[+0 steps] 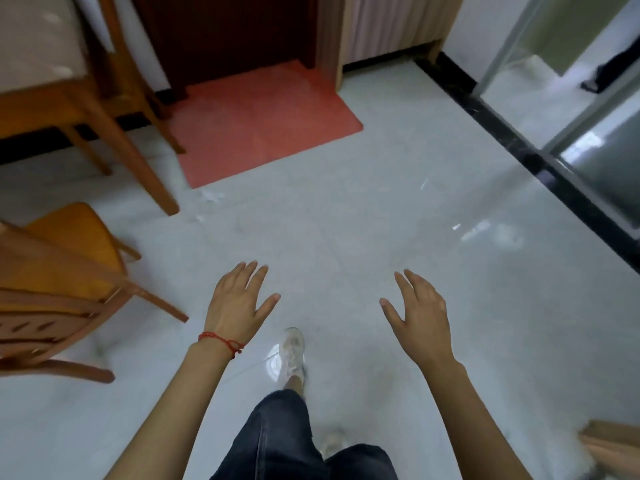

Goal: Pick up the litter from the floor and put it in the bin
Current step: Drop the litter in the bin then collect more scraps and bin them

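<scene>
A: How were the hands placed?

B: Both were held out above the pale tiled floor (346, 209), palms down. The left hand (239, 299), with a red string bracelet (221, 340) at its wrist, had its fingers straight and spread and held nothing. The right hand (420, 315) was likewise empty, its fingers straight and its thumb held apart.

A: And the litter?

B: A small white scrap (212, 196) lay on the tiles just off the near edge of the red mat (263, 123), near a leg of the wooden table (114, 133). It was blurred, so I couldn't tell what it was. No bin showed.

A: Anything else?

B: A wooden chair (65, 271) stood at the left, and a white shoe (292, 351) was between the arms, below the hands.
</scene>
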The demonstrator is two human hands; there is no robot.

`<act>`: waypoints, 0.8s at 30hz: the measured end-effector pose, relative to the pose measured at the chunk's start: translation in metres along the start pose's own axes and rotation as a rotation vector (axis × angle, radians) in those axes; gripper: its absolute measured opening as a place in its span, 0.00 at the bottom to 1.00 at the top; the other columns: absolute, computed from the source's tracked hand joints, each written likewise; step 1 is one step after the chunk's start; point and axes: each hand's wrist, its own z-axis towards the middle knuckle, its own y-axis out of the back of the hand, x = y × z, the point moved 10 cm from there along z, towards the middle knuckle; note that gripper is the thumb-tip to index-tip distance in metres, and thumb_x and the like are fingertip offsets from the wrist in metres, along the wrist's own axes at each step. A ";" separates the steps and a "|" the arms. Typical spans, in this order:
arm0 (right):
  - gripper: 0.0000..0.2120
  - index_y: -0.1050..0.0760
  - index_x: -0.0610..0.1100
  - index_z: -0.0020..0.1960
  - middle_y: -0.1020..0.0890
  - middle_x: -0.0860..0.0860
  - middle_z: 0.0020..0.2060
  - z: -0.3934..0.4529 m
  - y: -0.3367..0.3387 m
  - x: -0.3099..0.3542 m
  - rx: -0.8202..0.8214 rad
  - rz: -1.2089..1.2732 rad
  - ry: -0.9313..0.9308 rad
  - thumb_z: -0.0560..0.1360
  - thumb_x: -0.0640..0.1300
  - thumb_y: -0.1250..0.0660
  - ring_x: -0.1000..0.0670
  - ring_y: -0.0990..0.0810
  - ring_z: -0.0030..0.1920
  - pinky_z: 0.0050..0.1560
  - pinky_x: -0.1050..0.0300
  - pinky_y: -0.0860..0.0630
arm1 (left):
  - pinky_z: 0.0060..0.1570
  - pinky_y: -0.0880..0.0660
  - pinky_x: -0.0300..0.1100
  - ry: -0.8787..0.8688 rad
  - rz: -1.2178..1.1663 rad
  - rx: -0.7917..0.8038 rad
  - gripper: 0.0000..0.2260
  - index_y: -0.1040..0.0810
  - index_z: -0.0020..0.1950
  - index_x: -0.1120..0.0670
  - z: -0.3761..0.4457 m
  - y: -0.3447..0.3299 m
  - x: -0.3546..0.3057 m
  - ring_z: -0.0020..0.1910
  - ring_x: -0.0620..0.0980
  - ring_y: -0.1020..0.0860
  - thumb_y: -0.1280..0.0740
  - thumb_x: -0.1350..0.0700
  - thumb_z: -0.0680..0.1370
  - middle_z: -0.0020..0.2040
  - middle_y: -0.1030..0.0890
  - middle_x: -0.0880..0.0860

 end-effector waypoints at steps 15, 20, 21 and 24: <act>0.25 0.36 0.42 0.69 0.33 0.44 0.70 0.270 -0.053 0.178 0.100 -0.005 0.259 0.76 0.52 0.39 0.44 0.38 0.70 0.68 0.48 0.43 | 0.67 0.42 0.53 0.257 0.014 -0.099 0.25 0.34 0.69 0.58 0.180 0.084 0.178 0.70 0.59 0.38 0.38 0.46 0.77 0.70 0.33 0.60; 0.25 0.36 0.43 0.69 0.33 0.44 0.69 0.351 -0.079 0.223 0.151 -0.034 0.342 0.76 0.54 0.40 0.44 0.37 0.70 0.68 0.48 0.42 | 0.63 0.36 0.57 0.345 -0.042 -0.095 0.30 0.30 0.66 0.61 0.234 0.095 0.221 0.66 0.62 0.33 0.47 0.40 0.76 0.66 0.29 0.63; 0.25 0.36 0.43 0.69 0.32 0.44 0.69 0.369 -0.085 0.232 0.154 -0.039 0.358 0.76 0.54 0.40 0.43 0.37 0.69 0.68 0.47 0.41 | 0.63 0.35 0.57 0.364 -0.056 -0.090 0.33 0.30 0.66 0.61 0.246 0.097 0.230 0.66 0.63 0.32 0.51 0.38 0.75 0.65 0.28 0.63; 0.25 0.35 0.42 0.68 0.31 0.43 0.68 0.428 -0.104 0.263 0.173 -0.039 0.409 0.76 0.53 0.38 0.42 0.35 0.69 0.67 0.46 0.39 | 0.62 0.34 0.58 0.419 -0.071 -0.078 0.40 0.29 0.65 0.62 0.283 0.102 0.260 0.65 0.64 0.31 0.62 0.33 0.74 0.64 0.27 0.63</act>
